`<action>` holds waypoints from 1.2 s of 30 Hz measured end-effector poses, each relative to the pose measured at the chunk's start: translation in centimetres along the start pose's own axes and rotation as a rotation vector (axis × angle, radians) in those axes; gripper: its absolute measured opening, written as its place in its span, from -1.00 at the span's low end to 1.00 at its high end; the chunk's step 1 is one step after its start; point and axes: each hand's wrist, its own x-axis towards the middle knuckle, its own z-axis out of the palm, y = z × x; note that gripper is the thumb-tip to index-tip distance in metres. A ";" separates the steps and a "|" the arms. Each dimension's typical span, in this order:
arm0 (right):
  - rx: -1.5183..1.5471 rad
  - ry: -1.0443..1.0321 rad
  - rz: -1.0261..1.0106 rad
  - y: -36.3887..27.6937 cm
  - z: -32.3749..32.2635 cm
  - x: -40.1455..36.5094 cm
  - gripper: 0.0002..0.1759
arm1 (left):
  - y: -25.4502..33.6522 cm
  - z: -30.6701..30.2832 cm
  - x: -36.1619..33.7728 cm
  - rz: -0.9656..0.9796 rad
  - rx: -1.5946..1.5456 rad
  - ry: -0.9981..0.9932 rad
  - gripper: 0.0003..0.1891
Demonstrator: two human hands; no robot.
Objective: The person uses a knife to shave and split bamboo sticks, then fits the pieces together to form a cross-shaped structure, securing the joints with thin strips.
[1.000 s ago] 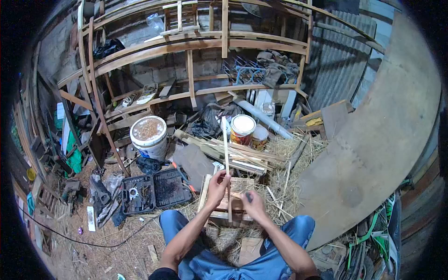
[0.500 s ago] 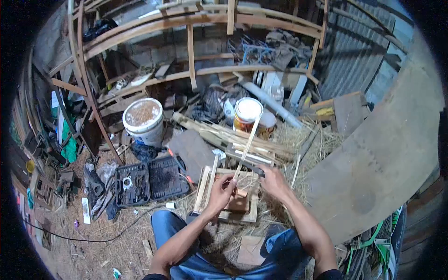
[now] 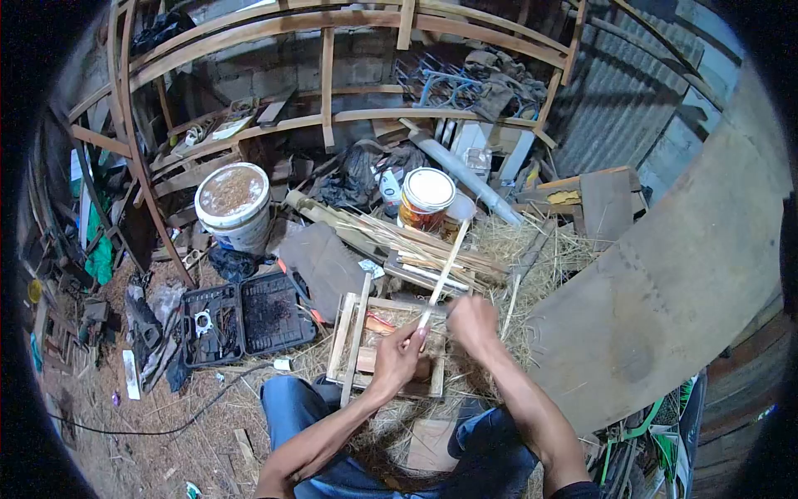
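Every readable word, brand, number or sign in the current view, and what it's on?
No text can be read.
White round plastic bucket with blue side markings: too blurred to read.
White-lidded round can with a red-orange label: any lettering too small to read.
White-and-blue plastic container: label too small and blurred to read.
Elsewhere: nothing I can make out as text.
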 end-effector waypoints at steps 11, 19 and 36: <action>0.330 0.007 0.504 15.3 1.5 0.4 -0.62 | -3.6 -3.2 2.1 0.073 -0.118 0.037 -0.74; 0.886 -0.177 -0.093 -4.3 0.1 -2.6 -0.64 | -1.8 -4.7 3.5 -0.058 -0.566 0.147 -0.74; 0.986 -0.420 -0.149 -4.7 4.6 -2.8 -0.90 | -1.9 -7.8 2.3 0.010 -0.368 0.190 -0.80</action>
